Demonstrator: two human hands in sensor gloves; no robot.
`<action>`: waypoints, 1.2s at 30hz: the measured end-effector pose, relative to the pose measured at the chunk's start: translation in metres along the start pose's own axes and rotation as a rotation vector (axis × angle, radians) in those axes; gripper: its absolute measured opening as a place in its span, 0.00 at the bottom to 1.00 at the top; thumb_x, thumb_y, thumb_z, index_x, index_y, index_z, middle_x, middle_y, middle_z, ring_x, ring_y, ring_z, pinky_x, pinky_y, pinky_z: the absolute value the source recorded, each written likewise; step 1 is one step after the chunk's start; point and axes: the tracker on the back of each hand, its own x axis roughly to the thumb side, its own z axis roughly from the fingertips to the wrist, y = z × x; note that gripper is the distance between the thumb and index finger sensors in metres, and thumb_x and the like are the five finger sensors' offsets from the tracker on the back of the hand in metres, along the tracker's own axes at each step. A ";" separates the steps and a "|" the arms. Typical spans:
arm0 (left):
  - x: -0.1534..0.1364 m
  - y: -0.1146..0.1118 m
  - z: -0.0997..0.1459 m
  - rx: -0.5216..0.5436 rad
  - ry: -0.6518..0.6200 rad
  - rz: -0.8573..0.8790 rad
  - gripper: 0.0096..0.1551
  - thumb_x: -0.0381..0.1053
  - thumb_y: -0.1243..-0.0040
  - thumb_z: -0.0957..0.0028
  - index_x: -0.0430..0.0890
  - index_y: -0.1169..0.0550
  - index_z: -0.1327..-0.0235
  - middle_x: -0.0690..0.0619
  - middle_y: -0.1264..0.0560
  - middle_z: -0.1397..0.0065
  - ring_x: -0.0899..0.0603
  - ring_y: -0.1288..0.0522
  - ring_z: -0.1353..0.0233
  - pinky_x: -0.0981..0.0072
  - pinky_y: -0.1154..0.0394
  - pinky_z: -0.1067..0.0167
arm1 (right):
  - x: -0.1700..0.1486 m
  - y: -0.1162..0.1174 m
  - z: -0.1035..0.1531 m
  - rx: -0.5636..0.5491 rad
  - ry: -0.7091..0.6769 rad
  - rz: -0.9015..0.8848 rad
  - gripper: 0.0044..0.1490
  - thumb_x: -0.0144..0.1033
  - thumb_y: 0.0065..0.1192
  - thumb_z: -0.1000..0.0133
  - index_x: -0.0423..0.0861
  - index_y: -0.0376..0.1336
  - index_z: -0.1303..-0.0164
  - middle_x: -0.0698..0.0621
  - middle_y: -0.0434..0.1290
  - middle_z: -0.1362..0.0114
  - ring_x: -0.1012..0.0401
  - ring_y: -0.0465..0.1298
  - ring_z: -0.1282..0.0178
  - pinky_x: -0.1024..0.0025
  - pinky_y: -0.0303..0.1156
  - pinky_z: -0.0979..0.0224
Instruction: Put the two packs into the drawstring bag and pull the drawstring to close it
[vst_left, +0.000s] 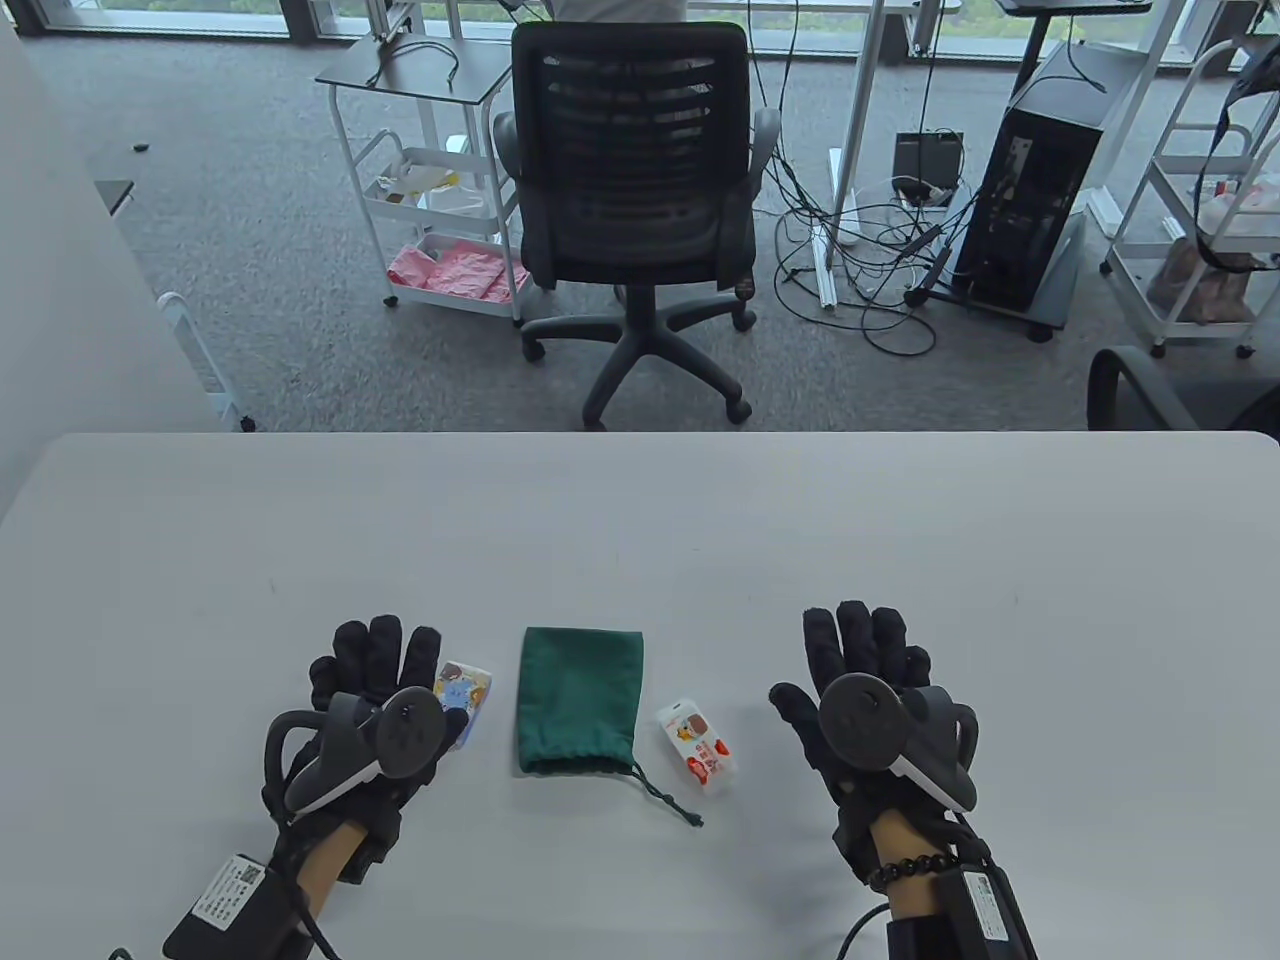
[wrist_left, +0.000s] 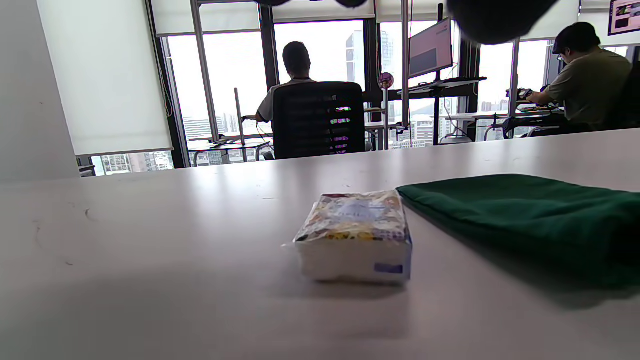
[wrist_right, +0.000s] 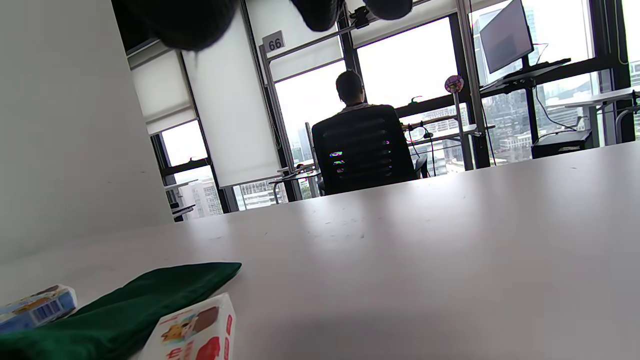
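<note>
Closest to the near edge of the surface (vst_left: 640, 520), both hands lie flat with fingers spread and grip nothing: the left hand (vst_left: 375, 700) toward the left side, the right hand (vst_left: 865, 690) toward the right.

The green drawstring bag (vst_left: 580, 700) lies flat between them, its gathered mouth turned toward the near edge and its drawstring (vst_left: 668, 800) trailing out to the right. Just beside the left hand's fingers, perhaps partly under them, sits the blue-printed pack (vst_left: 465, 695); the left wrist view shows it close to the bag's left side but apart from it. The red-printed pack (vst_left: 700, 755) lies between the bag and the right hand, near the cord and touching neither.

Nothing is in the bag yet. Its mouth looks cinched, so I judge the main risk is a pack jamming against the puckered cloth unless the opening is spread first. The limp bag may also slide when a pack is pushed in one-handed, and the loose cord could be swept aside by the right hand.

Beyond the far edge stands a black office chair (vst_left: 635, 200).
</note>
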 end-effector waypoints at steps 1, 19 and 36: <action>0.004 0.000 0.000 -0.007 -0.012 0.004 0.49 0.68 0.52 0.43 0.46 0.51 0.17 0.32 0.57 0.15 0.19 0.55 0.19 0.22 0.50 0.28 | 0.000 0.000 0.000 0.000 0.001 0.000 0.50 0.53 0.52 0.40 0.38 0.44 0.16 0.29 0.41 0.15 0.29 0.40 0.19 0.24 0.42 0.26; 0.091 -0.034 -0.027 -0.219 -0.221 -0.307 0.48 0.70 0.50 0.47 0.47 0.43 0.19 0.36 0.46 0.15 0.22 0.47 0.17 0.23 0.48 0.28 | 0.009 0.002 -0.001 0.018 -0.032 0.004 0.48 0.52 0.52 0.40 0.38 0.46 0.17 0.29 0.42 0.15 0.29 0.41 0.19 0.24 0.42 0.26; 0.092 0.001 -0.031 0.084 -0.051 -0.174 0.25 0.60 0.46 0.43 0.51 0.19 0.39 0.46 0.20 0.32 0.38 0.16 0.39 0.40 0.23 0.37 | 0.019 0.021 -0.006 0.112 -0.047 -0.025 0.48 0.52 0.52 0.40 0.37 0.46 0.17 0.27 0.44 0.16 0.28 0.42 0.20 0.23 0.43 0.26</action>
